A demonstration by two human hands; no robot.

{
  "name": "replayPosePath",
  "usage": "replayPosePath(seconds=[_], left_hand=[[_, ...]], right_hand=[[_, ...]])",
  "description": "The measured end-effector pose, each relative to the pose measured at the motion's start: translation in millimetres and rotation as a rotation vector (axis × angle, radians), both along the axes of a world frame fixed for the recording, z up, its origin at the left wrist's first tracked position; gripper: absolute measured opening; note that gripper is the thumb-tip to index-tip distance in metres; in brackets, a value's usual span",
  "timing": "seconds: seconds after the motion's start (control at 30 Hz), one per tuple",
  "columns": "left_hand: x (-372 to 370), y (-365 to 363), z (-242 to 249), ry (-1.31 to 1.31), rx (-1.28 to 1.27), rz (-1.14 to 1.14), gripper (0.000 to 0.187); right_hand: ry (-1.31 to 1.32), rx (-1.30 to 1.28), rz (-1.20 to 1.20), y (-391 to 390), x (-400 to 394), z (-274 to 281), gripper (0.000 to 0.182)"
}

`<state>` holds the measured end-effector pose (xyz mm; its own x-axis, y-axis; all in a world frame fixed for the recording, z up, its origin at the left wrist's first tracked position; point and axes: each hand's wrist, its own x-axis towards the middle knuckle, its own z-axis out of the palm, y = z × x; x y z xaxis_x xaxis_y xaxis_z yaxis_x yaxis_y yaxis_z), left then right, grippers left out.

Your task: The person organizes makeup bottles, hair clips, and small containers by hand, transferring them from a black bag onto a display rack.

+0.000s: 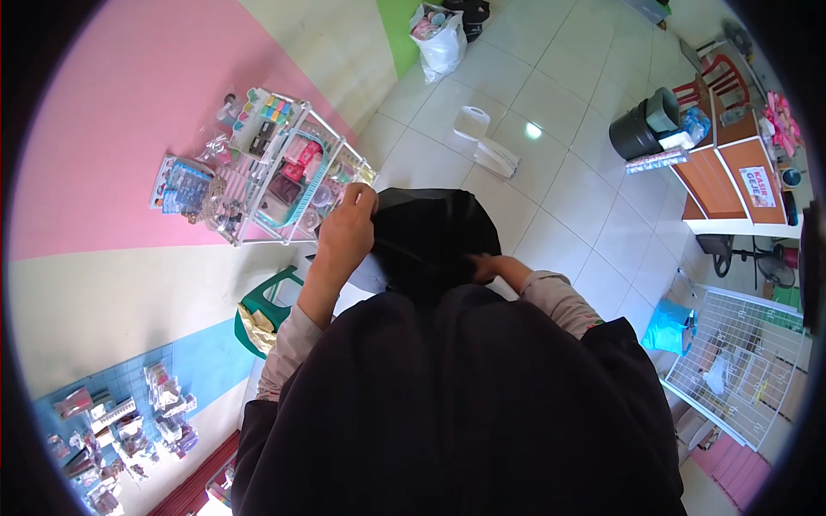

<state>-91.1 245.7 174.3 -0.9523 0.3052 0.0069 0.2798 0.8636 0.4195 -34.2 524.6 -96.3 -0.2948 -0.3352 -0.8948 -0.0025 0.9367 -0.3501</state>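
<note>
A black plastic bag point(434, 232) spreads in front of my body, its surface creased. My left hand point(348, 225) is closed on the bag's left upper edge, fingers pinched together. On the bag's lower right side is my right hand point(489, 268), closed on the plastic, with its fingertips somewhat blurred and partly hidden. What the bag contains, if anything, does not show. Just left of my left hand stands a white rack point(284, 172) packed with small goods.
A white basket point(471, 123) and a white packet point(497, 158) lie on the tiled floor ahead. A green plastic stool point(280, 292) stands at my left. To the right are a black bin point(632, 133), a wooden counter point(710, 185) and a white wire grid point(731, 361).
</note>
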Motion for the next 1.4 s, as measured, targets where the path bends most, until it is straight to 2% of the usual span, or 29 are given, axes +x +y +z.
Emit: replayPosePath(seconds=[0.07, 0.17, 0.23, 0.27, 0.3, 0.4, 0.43, 0.5, 0.53, 0.57, 0.63, 0.73, 0.87, 0.93, 1.03, 1.17, 1.27, 1.33, 1.4], left_hand=[[-7.0, 12.2, 3.3, -0.04, 0.019, -0.129, 0.011], [-23.3, 34.3, -5.2, 0.039, 0.098, -0.403, 0.015], [-34.3, 55.9, -4.2, -0.06, 0.013, -0.461, 0.02], [-40.0, 67.5, -4.8, -0.109, -0.031, -0.489, 0.023], [-46.5, 78.5, -8.0, -0.144, -0.052, -0.494, 0.032], [-69.9, 113.3, -16.0, -0.154, 0.015, -0.381, 0.042], [-79.6, 123.8, -16.5, -0.204, 0.042, -0.352, 0.045], [-99.3, 142.9, -17.2, -0.305, 0.096, -0.29, 0.054], [-108.1, 152.4, -23.3, -0.258, 0.123, -0.284, 0.055], [-116.5, 160.9, -32.2, -0.21, 0.15, -0.278, 0.055], [-136.3, 173.7, -55.4, -0.213, 0.149, -0.253, 0.063], [-160.1, 191.4, -115.2, -0.251, 0.147, -0.234, 0.069], [-189.2, 226.5, -214.4, -0.429, 0.07, -0.273, 0.078], [-202.3, 251.9, -262.6, -0.507, 0.061, -0.311, 0.083], [-219.7, 286.6, -356.8, -0.512, 0.1, -0.412, 0.088], [-232.9, 328.9, -472.9, -0.541, 0.165, -0.508, 0.094], [-226.1, 347.6, -540.2, -0.534, 0.262, -0.56, 0.095], [-219.7, 356.0, -575.0, -0.506, 0.325, -0.589, 0.095], [-209.9, 362.8, -594.7, -0.46, 0.383, -0.631, 0.095]], right_hand=[[0.077, 0.066, -0.283, 38.6, 4.6, -9.7, 0.12], [0.174, 0.081, -0.248, 102.1, 0.5, -67.0, 0.115], [0.151, 0.207, -0.368, 112.9, -7.2, -31.8, 0.107], [0.138, 0.27, -0.426, 113.0, -17.3, 6.7, 0.104], [0.16, 0.284, -0.494, 105.2, -23.6, 51.2, 0.08], [0.155, 0.158, -0.451, 135.1, -12.5, -68.6, 0.065], [0.207, 0.163, -0.466, 130.1, -12.0, -74.3, 0.052], [0.325, -0.073, -0.823, 134.1, -12.2, -80.7, 0.044], [0.386, -0.192, -0.999, 137.1, -17.2, -84.7, 0.041], [0.474, -0.029, -1.078, 138.1, -27.4, -80.1, 0.028], [0.622, 0.082, -1.162, 161.0, -46.5, -82.9, 0.023], [0.801, 0.167, -1.154, 220.1, -63.3, -88.1, 0.018], [0.929, 0.325, -0.952, 310.9, -86.1, -94.6, 0.014], [0.949, 0.39, -0.924, 341.9, -101.4, -98.8, 0.013], [0.901, 0.504, -0.837, 373.5, -119.0, -125.9, 0.014], [0.912, 0.671, -0.759, 411.9, -120.9, -201.3, 0.014], [0.644, 0.962, -0.847, 411.0, -137.2, -236.5, 0.024], [0.945, 0.93, -0.664, 371.8, -177.7, -222.5, 0.041], [1.28, 0.327, -0.739, 356.8, -232.8, -247.5, 0.058]])
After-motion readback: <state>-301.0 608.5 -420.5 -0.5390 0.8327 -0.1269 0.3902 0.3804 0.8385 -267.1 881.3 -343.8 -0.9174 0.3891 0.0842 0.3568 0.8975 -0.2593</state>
